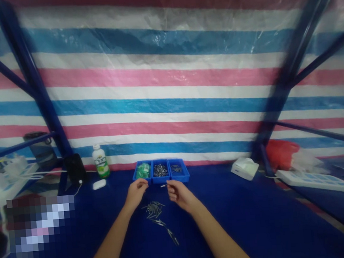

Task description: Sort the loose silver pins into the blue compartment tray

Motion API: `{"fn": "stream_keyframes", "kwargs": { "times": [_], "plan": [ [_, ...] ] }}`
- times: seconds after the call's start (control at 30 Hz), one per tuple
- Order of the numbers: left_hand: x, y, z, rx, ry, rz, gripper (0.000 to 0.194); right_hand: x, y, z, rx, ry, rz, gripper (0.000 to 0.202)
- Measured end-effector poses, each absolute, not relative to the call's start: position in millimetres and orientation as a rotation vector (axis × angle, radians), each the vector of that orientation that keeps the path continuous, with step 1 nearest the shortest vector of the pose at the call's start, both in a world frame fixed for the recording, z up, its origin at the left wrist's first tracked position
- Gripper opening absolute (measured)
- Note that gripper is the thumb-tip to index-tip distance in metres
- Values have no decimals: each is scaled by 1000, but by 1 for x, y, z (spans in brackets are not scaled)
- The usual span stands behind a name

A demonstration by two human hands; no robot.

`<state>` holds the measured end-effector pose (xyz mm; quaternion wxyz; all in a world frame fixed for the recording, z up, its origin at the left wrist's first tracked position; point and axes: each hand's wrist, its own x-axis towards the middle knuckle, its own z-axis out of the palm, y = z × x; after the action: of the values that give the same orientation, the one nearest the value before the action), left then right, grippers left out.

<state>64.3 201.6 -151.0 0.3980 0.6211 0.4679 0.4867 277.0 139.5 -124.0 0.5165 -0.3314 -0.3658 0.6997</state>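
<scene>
My right hand (178,194) is closed in a pinch, with a small silvery metal piece (163,185) sticking out from its fingertips. To its left, my left hand (137,193) has its fingers pressed together in front of the leftmost bin; whatever they hold, if anything, is too small to make out. Three joined blue bins (162,181) stand just beyond both hands. They contain a green packet (143,170), short metal parts (160,170) and thin dark metal pieces (176,169). Between my forearms lies a pile of slim metal pins (154,209), with a trail of similar pieces (168,229) nearer me.
A white and green bottle (100,161) and a white case (99,184) stand at the back left. A tissue pack (244,168) sits to the right, near a power strip (316,181) and a red bag (281,154). Blue frame posts rise on both sides.
</scene>
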Motion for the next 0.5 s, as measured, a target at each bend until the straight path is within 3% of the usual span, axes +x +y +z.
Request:
{"fn": "stream_keyframes", "kwargs": {
  "times": [0.17, 0.33, 0.5],
  "plan": [
    [63, 199, -149, 1554, 1212, 1244, 18, 274, 141, -127, -924, -846, 1514, 40],
    [64, 206, -154, 1559, 1223, 1235, 18, 276, 132, -127, -1118, -1587, 1147, 29],
    [65, 202, -152, 1583, 1235, 1221, 17, 269, 115, -128, -1046, -2216, 858, 21]
  ]
}}
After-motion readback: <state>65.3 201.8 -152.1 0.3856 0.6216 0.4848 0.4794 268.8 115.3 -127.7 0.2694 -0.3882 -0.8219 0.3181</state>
